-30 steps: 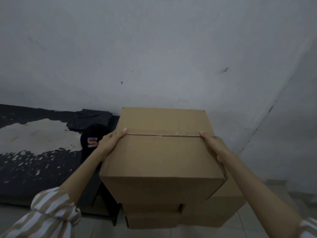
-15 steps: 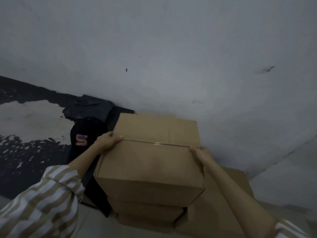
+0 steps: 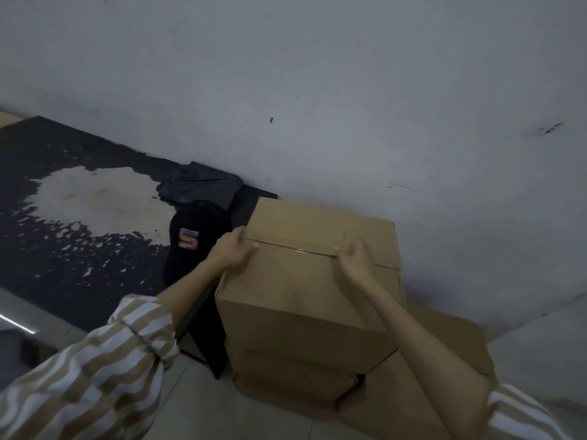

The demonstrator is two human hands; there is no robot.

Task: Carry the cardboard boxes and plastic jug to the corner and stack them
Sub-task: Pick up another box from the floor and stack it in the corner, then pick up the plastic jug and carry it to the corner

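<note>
A brown cardboard box (image 3: 305, 281) with a taped top seam sits on a stack of other cardboard boxes (image 3: 292, 373) against the grey wall. My left hand (image 3: 233, 250) holds its left top edge, thumb on the top face, fingers down the side. My right hand (image 3: 355, 258) grips the right end of the seam, fingers curled over the top. A larger box (image 3: 444, 344) lies lower at the right, beside the stack. No plastic jug is in view.
A black cap (image 3: 190, 239) with an orange "S" patch lies on a dark worn surface (image 3: 63, 233) left of the stack, with dark folded cloth (image 3: 200, 185) behind it. Tiled floor (image 3: 206, 408) runs below. The grey wall (image 3: 349, 90) stands right behind the boxes.
The top box has gone down and away from me onto the stack near the wall. Both hands stayed on its top edges; the right hand shifted inward onto the seam.
</note>
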